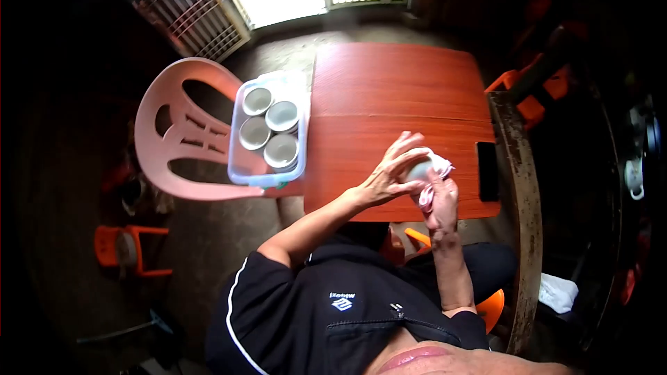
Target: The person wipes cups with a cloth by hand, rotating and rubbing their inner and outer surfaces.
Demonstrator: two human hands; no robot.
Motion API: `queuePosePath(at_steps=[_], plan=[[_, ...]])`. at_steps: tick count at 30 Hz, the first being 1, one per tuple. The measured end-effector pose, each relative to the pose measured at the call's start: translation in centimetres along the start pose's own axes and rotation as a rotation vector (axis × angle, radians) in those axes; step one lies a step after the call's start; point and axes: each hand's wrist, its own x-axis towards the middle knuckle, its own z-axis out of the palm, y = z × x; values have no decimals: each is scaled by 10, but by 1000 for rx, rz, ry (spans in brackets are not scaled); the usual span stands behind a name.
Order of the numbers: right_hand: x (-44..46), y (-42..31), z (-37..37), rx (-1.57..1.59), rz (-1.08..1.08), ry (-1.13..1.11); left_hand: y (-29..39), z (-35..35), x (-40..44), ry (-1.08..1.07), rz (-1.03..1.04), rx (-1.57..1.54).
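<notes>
My left hand (392,175) is curled around a small white cup (418,169) above the near right part of the table, its fingers and thumb on the cup's sides. My right hand (443,205) grips a white and pink cloth (426,198) and presses it against the cup. Part of the cloth sticks out past the cup's far side. Both hands are slightly blurred, and much of the cup is hidden behind fingers and cloth.
A clear plastic bin (267,178) with several stacked white cups (282,117) rests on a pink chair (156,128) left of the red-brown table (396,83). A black phone (488,170) lies at the table's right edge. A wooden post (521,208) stands beyond it. An orange stool (135,250) is lower left.
</notes>
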Motion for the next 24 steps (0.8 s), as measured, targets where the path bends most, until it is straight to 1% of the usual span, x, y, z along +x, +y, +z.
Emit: queuePosePath(at_steps=[1,2,4,5,6,8,9,10,12,13,16,17,18,20,21,24], plan=[[1,-1,-2,-77,-83,-35,1,6,-2,22,-218,-379],[-1,0,0,-213,-185,15,1,8,-5,34,-449,-748],[-6,2,-4,-532,-222,-66,-6,-7,-1,-99,-1012,-1130],[-10,5,-2,-653,-251,-109,-10,-7,-3,-184,-1008,-1148],[-15,8,9,-597,-267,-125,-9,-10,-2,-168,-1022,-1184],[-11,21,-6,-455,-144,-88,-1,-9,-1,-131,-836,-1067],[-6,20,-14,-303,-170,-183,9,-14,2,-108,-767,-971],[-3,7,-11,-179,-75,-154,6,-11,0,-120,-515,-759],[2,-1,-10,-105,-31,-65,15,-17,-2,-215,-133,-227],[3,-4,-8,-70,-19,-12,14,-18,1,-316,-90,-181],[6,-1,-11,-125,-104,-59,8,-8,0,-39,-389,-894],[1,1,-4,-168,-141,-26,-13,1,-6,67,-524,-1116],[-3,3,-3,-247,-165,-37,-5,-5,-1,95,-866,-1066],[-6,11,-10,-237,-127,-112,4,-7,0,-104,-946,-1014],[-5,13,-14,-228,-118,-117,5,-7,-1,-79,-1009,-1144],[7,3,-15,-210,-77,-7,15,-9,-8,-140,-316,-412]])
